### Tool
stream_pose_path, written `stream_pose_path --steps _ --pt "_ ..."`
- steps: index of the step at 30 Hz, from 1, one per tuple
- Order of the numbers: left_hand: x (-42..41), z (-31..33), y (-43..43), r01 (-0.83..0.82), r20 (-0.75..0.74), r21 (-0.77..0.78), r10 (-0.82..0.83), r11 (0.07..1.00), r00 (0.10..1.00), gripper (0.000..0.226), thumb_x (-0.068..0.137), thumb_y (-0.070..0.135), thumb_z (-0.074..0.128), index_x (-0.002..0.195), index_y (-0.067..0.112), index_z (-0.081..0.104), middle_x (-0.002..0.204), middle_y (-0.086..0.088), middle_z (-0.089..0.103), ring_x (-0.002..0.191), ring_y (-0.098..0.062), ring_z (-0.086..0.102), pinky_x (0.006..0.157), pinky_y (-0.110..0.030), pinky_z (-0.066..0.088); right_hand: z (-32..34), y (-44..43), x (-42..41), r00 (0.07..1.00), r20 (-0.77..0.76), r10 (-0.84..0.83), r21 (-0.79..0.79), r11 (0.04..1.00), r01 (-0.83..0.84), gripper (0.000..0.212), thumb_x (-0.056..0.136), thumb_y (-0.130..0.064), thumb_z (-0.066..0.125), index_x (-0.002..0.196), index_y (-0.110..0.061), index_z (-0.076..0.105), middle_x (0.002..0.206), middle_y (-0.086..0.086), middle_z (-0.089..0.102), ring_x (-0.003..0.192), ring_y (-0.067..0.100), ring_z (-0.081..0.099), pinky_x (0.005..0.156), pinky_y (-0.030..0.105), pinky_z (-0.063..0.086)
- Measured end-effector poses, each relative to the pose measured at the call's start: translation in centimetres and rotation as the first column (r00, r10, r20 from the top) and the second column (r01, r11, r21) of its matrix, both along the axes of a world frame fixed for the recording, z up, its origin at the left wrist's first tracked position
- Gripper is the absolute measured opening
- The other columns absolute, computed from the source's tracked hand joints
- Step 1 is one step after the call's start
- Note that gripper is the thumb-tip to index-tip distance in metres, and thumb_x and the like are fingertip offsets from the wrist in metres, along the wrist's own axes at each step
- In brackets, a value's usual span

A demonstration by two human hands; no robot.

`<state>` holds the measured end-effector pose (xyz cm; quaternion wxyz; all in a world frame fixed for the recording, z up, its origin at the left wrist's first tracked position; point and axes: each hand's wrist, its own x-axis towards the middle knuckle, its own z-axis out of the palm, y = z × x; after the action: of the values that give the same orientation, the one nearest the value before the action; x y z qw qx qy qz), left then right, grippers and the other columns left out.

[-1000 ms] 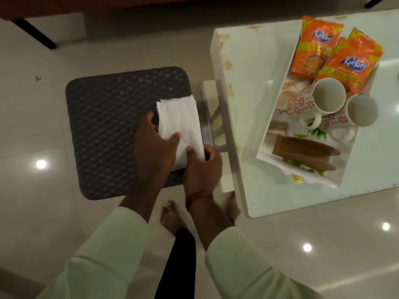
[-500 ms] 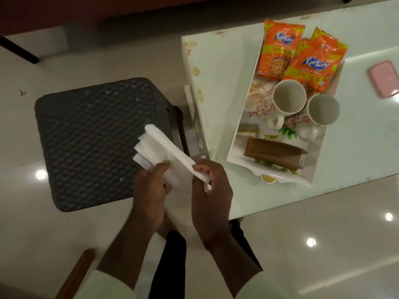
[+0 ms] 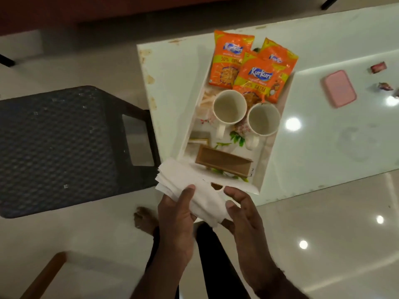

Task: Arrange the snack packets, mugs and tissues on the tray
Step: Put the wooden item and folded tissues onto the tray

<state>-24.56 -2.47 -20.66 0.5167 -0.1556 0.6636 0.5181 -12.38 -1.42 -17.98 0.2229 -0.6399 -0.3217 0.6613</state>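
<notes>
A white tray (image 3: 273,152) lies on the pale table (image 3: 323,147). At its far end lean three orange snack packets (image 3: 257,72). Two empty white mugs (image 3: 230,106) (image 3: 263,119) stand side by side in the middle of the tray. A brown tissue holder (image 3: 223,161) sits at the tray's near end. Just in front of the tray's near edge I hold a stack of white tissues (image 3: 187,186). My left hand (image 3: 176,214) grips the stack from the left with the thumb on top. My right hand (image 3: 241,210) holds its right end with loose fingers.
A dark woven stool (image 3: 56,145) stands on the floor left of the table. A pink flat case (image 3: 339,88) and small wrappers (image 3: 379,67) lie on the table to the right. My bare foot (image 3: 143,219) is under the hands. A wooden chair edge (image 3: 43,275) shows bottom left.
Both hands lifted the tissue stack off the stool and carried it right, to the tray's near edge. The view shifted right, bringing the tray under the camera.
</notes>
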Motion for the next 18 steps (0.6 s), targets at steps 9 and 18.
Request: stream_pose_path --steps 9,18 --pt "3.0 0.2 3.5 0.145 -0.058 0.007 -0.144 0.989 0.988 0.029 0.076 0.025 0.080 0.103 0.031 0.071 0.099 0.007 0.076 0.088 -0.014 0.074 0.063 -0.033 0.059 0.8 4.3 6.1 0.990 0.051 -0.133 -0.090 0.986 0.137 0.037 0.084 -0.009 0.070 0.112 -0.031 0.062 0.099 -0.005 0.074 0.088 0.014 0.072 0.064 0.023 0.055" --pt "0.4 0.3 5.7 0.517 -0.284 -0.051 -0.509 0.854 0.812 0.053 0.079 0.019 0.078 0.119 0.041 0.050 0.103 0.020 0.058 0.087 -0.012 0.066 0.052 -0.024 0.056 -1.0 7.8 7.3 0.942 0.112 -0.317 -0.046 0.945 0.324 0.035 0.084 -0.014 0.075 0.115 -0.024 0.062 0.104 0.006 0.073 0.098 0.017 0.068 0.076 0.030 0.058"
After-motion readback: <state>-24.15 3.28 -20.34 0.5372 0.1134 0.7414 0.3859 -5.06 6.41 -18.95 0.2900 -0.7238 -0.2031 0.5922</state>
